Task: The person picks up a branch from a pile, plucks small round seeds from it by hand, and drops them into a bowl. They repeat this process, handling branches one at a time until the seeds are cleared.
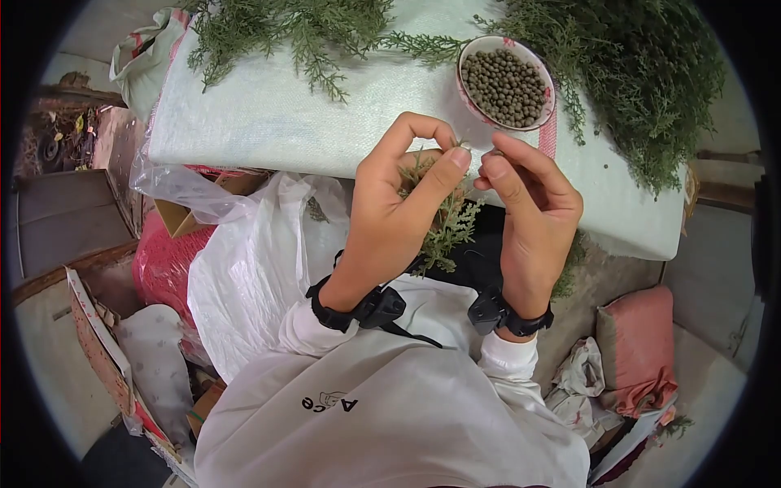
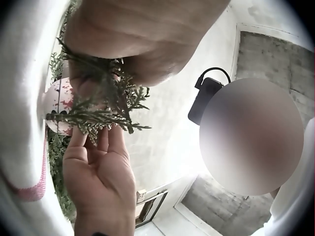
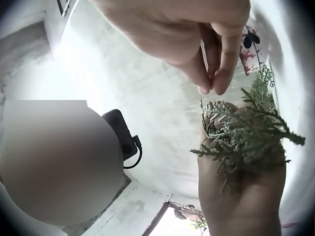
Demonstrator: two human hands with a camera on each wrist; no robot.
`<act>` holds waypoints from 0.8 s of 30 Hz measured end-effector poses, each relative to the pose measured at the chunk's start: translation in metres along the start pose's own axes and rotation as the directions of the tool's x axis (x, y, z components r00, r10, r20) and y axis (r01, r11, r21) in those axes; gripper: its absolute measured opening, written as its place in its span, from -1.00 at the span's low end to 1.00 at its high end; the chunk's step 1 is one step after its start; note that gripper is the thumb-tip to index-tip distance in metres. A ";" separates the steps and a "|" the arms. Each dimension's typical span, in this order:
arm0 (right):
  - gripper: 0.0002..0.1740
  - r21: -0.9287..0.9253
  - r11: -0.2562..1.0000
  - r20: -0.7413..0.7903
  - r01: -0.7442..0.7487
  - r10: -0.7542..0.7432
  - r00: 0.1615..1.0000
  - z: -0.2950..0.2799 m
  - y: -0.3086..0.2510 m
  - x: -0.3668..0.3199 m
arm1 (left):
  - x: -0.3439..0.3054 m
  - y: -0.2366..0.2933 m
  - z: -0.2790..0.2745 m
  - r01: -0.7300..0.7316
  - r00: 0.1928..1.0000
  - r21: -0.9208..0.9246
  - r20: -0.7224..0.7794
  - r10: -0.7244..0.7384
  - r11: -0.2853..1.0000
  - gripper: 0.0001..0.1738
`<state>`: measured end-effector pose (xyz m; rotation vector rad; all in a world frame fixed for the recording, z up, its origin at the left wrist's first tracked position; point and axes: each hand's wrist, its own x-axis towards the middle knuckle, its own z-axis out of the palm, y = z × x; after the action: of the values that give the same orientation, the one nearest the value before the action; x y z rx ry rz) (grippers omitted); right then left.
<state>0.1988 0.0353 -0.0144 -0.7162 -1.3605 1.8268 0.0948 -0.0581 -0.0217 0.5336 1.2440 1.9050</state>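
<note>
Cypress sprig [image 1: 446, 224] sits upright in front of the chest, below the table edge. Left hand [image 1: 390, 215] grips it, thumb and forefinger curled round the stem. Right hand [image 1: 533, 220] is at the sprig's tip, fingertips [image 3: 216, 81] pinched together; what they hold is too small to tell. Just beyond, a bowl [image 1: 486, 41] of round seeds [image 1: 506, 85] stands on white woven sacking [image 1: 285, 122], with cut foliage [image 1: 643, 73] beside it.

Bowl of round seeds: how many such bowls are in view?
1. The bowl stands on the white-covered table, left of the large branch pile; branches may hide others.
</note>
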 end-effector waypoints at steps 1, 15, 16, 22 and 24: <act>-0.74 0.017 1.000 -0.004 -0.019 0.019 1.000 0.000 0.001 0.000 | 0.000 -0.002 -0.001 -0.021 1.000 0.010 0.010 0.021 1.000 -0.88; -0.71 0.140 0.990 0.056 -0.015 0.008 0.998 -0.006 0.004 -0.003 | -0.003 0.000 0.007 -0.039 0.998 0.065 -0.043 0.042 0.997 -0.90; -0.71 0.150 0.989 0.067 -0.015 0.005 0.998 -0.008 0.006 -0.003 | -0.003 0.001 0.009 -0.041 0.998 0.060 -0.043 0.044 0.997 -0.90; -0.73 0.214 0.976 0.078 -0.050 0.034 0.996 -0.013 0.010 -0.003 | -0.003 0.000 0.014 -0.065 0.997 0.084 -0.037 0.068 0.994 -0.90; -0.75 0.230 0.972 0.097 -0.047 0.025 0.995 -0.014 0.010 -0.003 | -0.004 0.000 0.017 -0.053 0.997 0.059 -0.049 0.056 0.997 -0.89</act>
<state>0.2090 0.0383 -0.0282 -0.5416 -1.1718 2.0297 0.1089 -0.0515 -0.0146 0.5577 1.3333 1.9430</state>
